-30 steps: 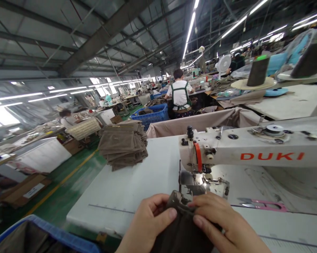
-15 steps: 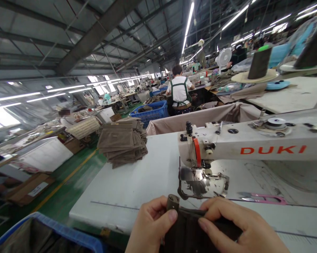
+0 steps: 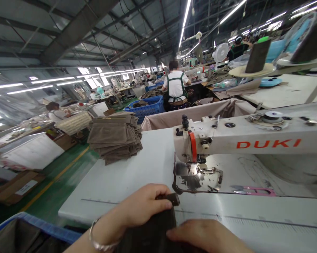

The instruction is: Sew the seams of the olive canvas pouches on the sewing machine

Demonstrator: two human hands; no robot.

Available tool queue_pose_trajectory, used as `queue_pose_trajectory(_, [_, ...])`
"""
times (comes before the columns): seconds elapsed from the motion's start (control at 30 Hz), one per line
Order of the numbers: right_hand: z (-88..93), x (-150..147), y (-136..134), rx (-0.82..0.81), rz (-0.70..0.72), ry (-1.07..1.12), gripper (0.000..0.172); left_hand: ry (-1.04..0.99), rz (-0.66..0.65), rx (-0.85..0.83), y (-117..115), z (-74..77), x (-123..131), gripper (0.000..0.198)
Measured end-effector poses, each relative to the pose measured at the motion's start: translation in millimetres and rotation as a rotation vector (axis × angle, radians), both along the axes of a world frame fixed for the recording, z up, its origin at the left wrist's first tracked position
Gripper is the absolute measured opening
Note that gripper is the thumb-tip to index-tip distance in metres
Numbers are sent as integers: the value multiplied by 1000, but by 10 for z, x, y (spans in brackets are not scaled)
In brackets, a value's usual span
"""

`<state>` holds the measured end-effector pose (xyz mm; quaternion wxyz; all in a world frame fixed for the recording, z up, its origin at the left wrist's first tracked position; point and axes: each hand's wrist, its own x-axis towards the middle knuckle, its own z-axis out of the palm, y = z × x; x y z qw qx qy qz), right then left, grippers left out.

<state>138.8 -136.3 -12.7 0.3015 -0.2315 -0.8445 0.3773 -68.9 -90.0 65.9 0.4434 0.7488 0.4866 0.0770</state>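
Observation:
My left hand (image 3: 139, 207) is closed on the top edge of a dark brown fabric piece (image 3: 153, 232) at the near edge of the white sewing table (image 3: 126, 179). A small strap end of the piece (image 3: 172, 199) sticks out past my fingers. My right hand (image 3: 208, 237) lies on the same fabric lower down, its fingers pressed onto it. Both hands sit just in front of the presser foot area (image 3: 197, 175) of a white DUKI sewing machine (image 3: 253, 140).
A stack of tan fabric pieces (image 3: 114, 138) lies at the table's far left. Pink thread snips (image 3: 255, 190) rest by the machine bed. A blue bin (image 3: 34, 233) stands at my lower left. Another person in a green apron (image 3: 176, 86) works farther back beside a blue basket (image 3: 147, 107).
Both hands have drawn the dark fabric back from under the presser foot toward me. My left hand has shifted over the top edge, and the view has turned slightly right.

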Motion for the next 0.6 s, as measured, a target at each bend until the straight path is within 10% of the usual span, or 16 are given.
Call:
queue_pose_trajectory(0.17, [-248, -113, 415, 407, -294, -434, 18, 285, 56, 490, 572, -497, 269, 3])
queue_pose_trajectory(0.33, [-217, 126, 853, 484, -320, -482, 18, 327, 157, 697, 975, -800, 593, 19])
queue_pose_trajectory(0.6, [-403, 429, 810, 522, -323, -392, 27, 237, -26, 698, 713, -880, 593, 21])
